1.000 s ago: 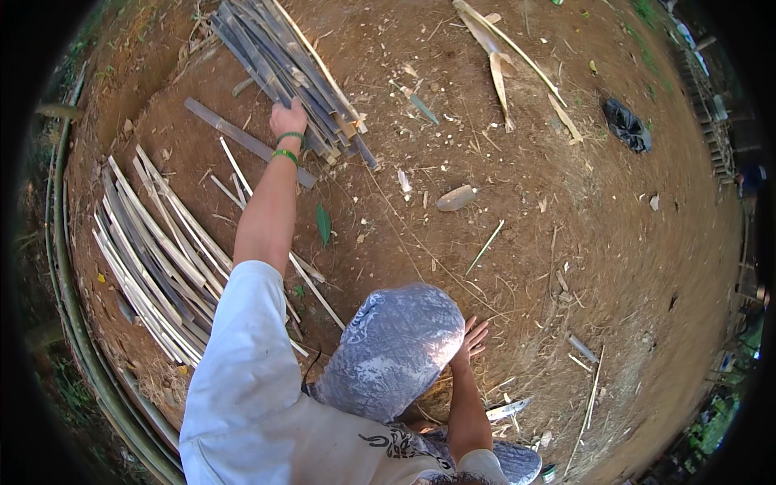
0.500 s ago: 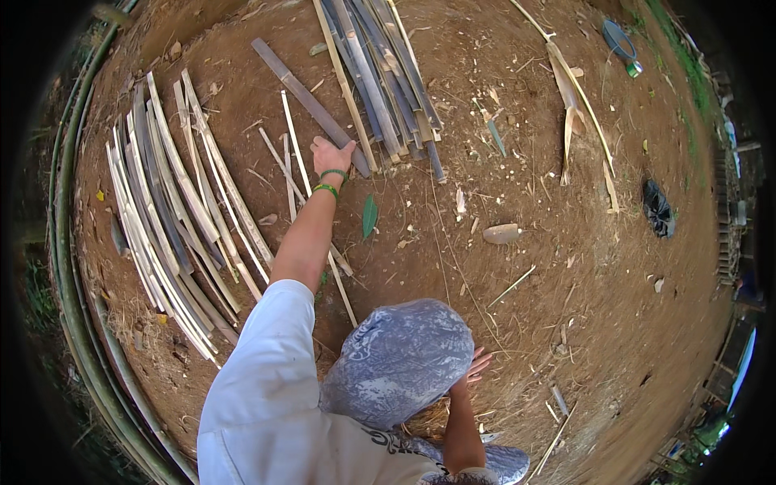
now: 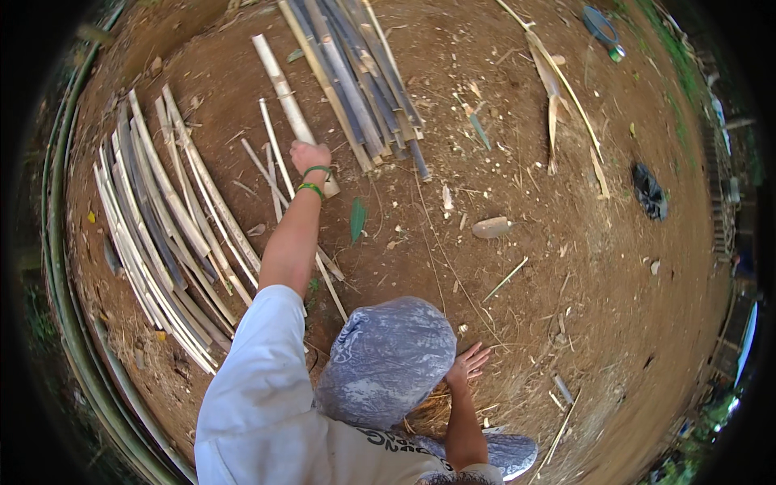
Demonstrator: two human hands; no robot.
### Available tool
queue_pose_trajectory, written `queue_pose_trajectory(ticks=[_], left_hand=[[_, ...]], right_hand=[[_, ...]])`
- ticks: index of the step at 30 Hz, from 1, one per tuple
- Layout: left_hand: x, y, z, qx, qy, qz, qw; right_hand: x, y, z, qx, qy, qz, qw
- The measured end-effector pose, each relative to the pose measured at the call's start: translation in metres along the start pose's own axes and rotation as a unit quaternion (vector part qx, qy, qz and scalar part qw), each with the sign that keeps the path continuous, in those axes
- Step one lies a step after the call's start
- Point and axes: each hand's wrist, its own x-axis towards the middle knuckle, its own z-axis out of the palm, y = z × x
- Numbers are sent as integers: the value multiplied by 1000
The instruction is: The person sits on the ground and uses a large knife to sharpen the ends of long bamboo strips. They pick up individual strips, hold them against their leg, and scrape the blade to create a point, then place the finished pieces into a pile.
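Note:
My left hand (image 3: 310, 157), with green bands at its wrist, is closed around the near end of a split bamboo strip (image 3: 283, 90). The strip's pale face is turned up, and it slants away toward the far left. Close by on the right lies a pile of darker split bamboo strips (image 3: 356, 77). Thin bamboo sticks (image 3: 273, 153) lie just left of my left hand. My right hand (image 3: 469, 363) is beside my bent knee, its fingers spread and nothing in it.
Another row of split bamboo strips (image 3: 162, 218) spreads over the ground at left, with long green poles (image 3: 65, 299) beyond. A green leaf (image 3: 357, 219), a brown husk-like piece (image 3: 491, 227), a black plastic bag (image 3: 649, 191) and a blue basin (image 3: 600, 27) lie around.
The bamboo strip in my left hand has turned over, from its dark face up to its pale face up. More of my right hand shows beside the knee.

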Motion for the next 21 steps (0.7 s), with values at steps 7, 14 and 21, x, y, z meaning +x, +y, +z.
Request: queue_pose_trajectory(ticks=[7,14,21], left_hand=[[-54,20,-51,-727,-479,-159,466],[-142,79,-121,-580,-603,-13,548],[-272,225,-145,-373,-633,246,632]], right_hand=[[-5,1,-6,12,0,27,1000],[-5,-30,-58,-30,-113,51,992],[-32,-115,-220,519,-38,-218,826]])
